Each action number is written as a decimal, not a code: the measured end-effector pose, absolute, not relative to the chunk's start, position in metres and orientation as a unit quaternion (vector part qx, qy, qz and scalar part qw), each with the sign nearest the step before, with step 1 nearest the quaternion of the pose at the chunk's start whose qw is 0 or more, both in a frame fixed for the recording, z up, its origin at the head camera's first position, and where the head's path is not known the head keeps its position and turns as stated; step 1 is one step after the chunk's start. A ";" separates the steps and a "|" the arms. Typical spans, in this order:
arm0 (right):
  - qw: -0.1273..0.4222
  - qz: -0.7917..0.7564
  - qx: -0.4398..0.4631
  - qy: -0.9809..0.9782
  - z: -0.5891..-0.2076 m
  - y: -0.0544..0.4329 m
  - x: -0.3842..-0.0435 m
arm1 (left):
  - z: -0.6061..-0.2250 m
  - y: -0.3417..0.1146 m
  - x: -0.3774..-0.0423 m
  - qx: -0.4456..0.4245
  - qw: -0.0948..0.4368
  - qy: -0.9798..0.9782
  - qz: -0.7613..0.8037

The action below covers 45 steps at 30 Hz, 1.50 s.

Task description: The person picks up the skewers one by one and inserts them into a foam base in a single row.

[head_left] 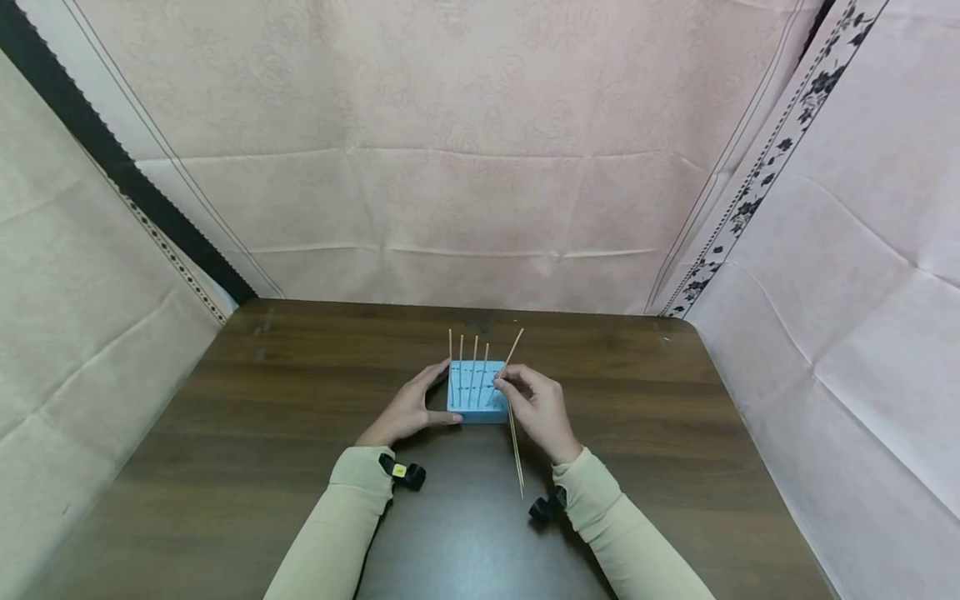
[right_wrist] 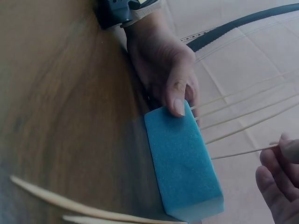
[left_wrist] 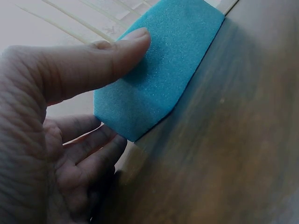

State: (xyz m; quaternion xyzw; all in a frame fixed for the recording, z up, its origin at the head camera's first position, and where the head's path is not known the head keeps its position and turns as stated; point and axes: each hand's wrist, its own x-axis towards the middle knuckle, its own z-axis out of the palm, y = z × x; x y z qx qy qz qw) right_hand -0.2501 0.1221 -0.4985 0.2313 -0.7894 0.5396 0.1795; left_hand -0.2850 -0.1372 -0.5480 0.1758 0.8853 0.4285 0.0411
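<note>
A light-blue foam block (head_left: 480,417) sits on the table with several thin wooden skewers (head_left: 475,352) standing in its top, towards its left side. My left hand (head_left: 411,407) grips the block's left end, its thumb (left_wrist: 126,53) pressed on the near face and its fingers round the side. Between thumb and fingertips, my right hand (head_left: 542,410) pinches another skewer (head_left: 515,343) that leans to the right. This skewer's lower end meets the block's top in the right wrist view; how deep it goes I cannot tell.
Loose skewers (head_left: 517,457) lie on the brown wooden table (head_left: 225,467), reaching from the block's right side towards me. Pale cloth (head_left: 465,208) hangs behind the table and along both sides. Each wrist wears a small black camera (head_left: 408,476).
</note>
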 end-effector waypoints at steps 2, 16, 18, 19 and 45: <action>0.170 0.535 0.235 -0.793 -0.498 0.122 -0.249 | -0.549 -0.138 -0.285 0.178 0.038 0.885 0.428; 0.134 0.499 0.233 -0.824 -0.502 0.120 -0.249 | -0.550 -0.137 -0.286 0.182 0.034 0.882 0.434; 0.130 0.499 0.232 -0.825 -0.501 0.120 -0.249 | -0.550 -0.137 -0.286 0.184 0.032 0.881 0.435; 0.128 0.498 0.230 -0.826 -0.500 0.120 -0.249 | -0.550 -0.137 -0.286 0.184 0.032 0.881 0.434; 0.105 0.505 0.182 -0.837 -0.508 0.145 -0.248 | -0.548 -0.137 -0.284 0.176 0.046 0.884 0.431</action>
